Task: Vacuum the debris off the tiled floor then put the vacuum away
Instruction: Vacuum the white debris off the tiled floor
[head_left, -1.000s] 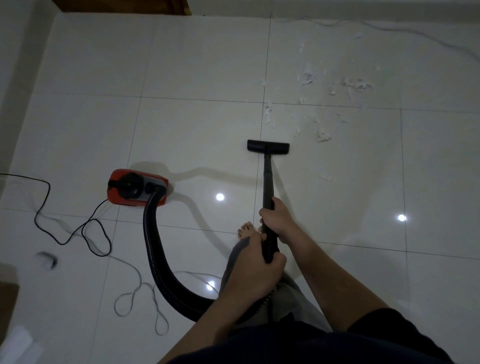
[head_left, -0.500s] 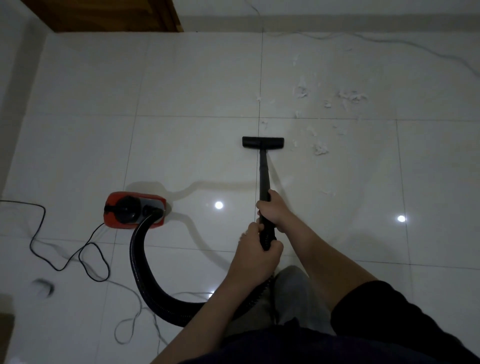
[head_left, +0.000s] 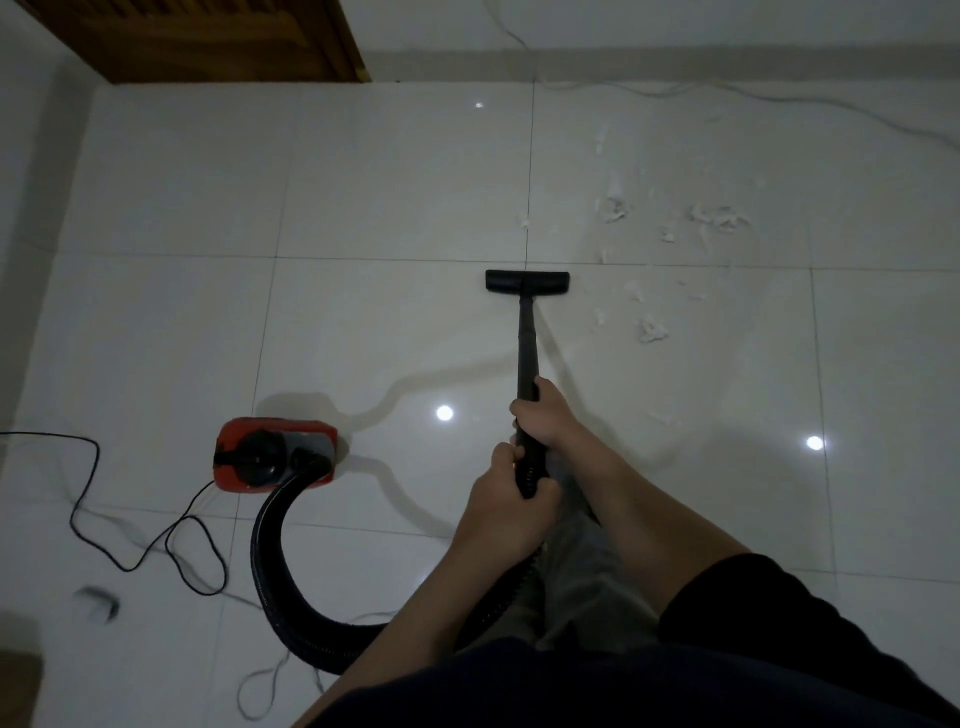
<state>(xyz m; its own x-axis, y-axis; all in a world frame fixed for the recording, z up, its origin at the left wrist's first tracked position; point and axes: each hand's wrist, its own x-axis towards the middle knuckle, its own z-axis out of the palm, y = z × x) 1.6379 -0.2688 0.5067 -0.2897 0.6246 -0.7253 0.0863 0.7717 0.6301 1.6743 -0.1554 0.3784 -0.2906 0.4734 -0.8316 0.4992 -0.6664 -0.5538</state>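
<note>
From my feed the white tiled floor (head_left: 363, 182) fills nearly everything, and more of its far edge shows than half a second ago, with the wooden door (head_left: 208, 36) now wide across the top left as the view has tipped up. The red vacuum body (head_left: 275, 454) sits on the tiles to my left, about where it was relative to the grout lines, its black corrugated hose (head_left: 275, 582) looping down and back toward the hands. The black wand (head_left: 527, 348) runs straight ahead of me, and the floor nozzle (head_left: 527, 282) lies flat just short of a grout line, slightly nearer that line than in the earlier frame. My right hand (head_left: 543, 418) is wrapped round the wand higher up; my left hand (head_left: 506, 499) is curled tight on the ribbed grip below it, both as before. The thin black power cord (head_left: 124, 519) trails in loops at the left. The white paper debris (head_left: 652, 330) lies scattered on the tiles to the right of the nozzle and beyond it, apart from it and not yet reached.
</note>
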